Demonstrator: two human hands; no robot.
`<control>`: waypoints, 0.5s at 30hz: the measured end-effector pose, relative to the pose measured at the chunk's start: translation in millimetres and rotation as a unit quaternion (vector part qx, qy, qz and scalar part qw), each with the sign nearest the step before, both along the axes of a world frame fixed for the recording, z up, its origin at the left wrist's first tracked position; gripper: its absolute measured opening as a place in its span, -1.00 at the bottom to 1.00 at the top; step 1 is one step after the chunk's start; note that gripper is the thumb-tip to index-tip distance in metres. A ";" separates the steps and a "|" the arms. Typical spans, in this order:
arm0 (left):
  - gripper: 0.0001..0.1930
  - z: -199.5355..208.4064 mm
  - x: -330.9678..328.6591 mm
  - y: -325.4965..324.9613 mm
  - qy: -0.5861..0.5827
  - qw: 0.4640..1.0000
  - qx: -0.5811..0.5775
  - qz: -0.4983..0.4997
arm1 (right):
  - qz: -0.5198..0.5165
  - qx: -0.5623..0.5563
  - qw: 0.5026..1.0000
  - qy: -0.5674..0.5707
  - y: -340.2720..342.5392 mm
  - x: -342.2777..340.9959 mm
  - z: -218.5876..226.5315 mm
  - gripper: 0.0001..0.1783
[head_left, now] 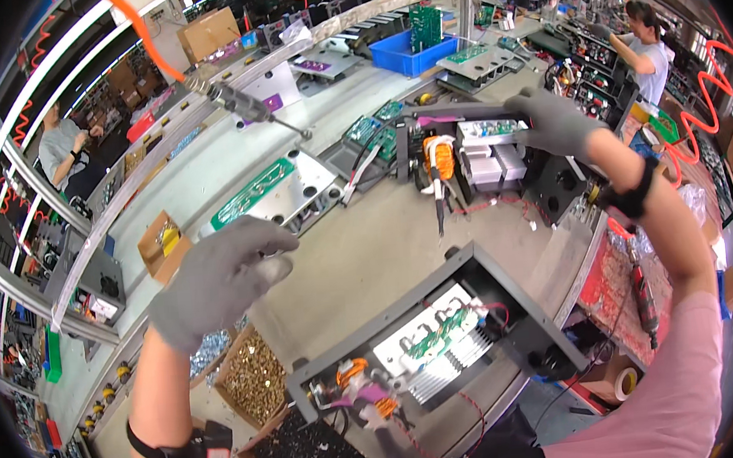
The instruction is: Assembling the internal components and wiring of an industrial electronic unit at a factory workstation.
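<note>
My left hand (219,284), in a grey glove, hovers left of the middle with fingers stretched out and nothing held. Just beyond it a green circuit board (253,193) lies on a light metal plate. My right hand (556,122), gloved too, grips the far right edge of a black metal housing (559,188). That housing carries an orange coil (439,157) and silver heat-sink blocks (493,164); my fingertips are partly hidden behind its edge. Nearer to me, untouched, sits a second open black housing (474,263) containing a green board, a finned heat sink and orange coils.
A power screwdriver (242,103) hangs from an orange hose above the bench. Boxes of brass-coloured screws (255,374) and black screws (309,455) stand front left. A blue bin (400,60) stands at the back. A red-handled screwdriver (643,296) is at right. Co-workers are farther off.
</note>
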State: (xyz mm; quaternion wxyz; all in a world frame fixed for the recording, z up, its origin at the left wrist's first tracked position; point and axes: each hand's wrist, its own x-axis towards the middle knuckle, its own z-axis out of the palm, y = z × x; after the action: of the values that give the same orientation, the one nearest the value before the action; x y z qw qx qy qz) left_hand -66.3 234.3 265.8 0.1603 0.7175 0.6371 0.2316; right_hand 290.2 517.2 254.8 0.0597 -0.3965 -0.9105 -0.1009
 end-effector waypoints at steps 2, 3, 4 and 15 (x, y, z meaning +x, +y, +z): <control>-0.71 1.2 5.2 44.4 0.079 0.997 -0.013 -0.015 | -0.060 0.025 0.998 -0.008 45.9 -16.1 -22.1 -0.45; -0.66 1.3 9.3 63.6 0.110 0.994 -0.026 0.005 | -0.070 0.000 0.997 -0.014 65.4 -19.5 -28.4 -0.43; -0.66 0.0 14.6 81.6 0.106 0.994 -0.008 -0.017 | -0.069 -0.005 0.997 -0.018 83.0 -23.4 -33.1 -0.41; -0.29 -32.7 59.6 199.8 0.174 0.977 -0.063 0.102 | -0.040 -0.143 0.988 -0.030 82.9 -39.8 -50.1 -0.66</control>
State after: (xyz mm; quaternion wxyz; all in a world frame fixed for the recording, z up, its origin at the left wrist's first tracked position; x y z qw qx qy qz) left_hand -6.6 434.1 233.1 0.0673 0.6669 0.7381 0.0774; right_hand 250.4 600.1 204.7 -0.0295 -0.4342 -0.9002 0.0160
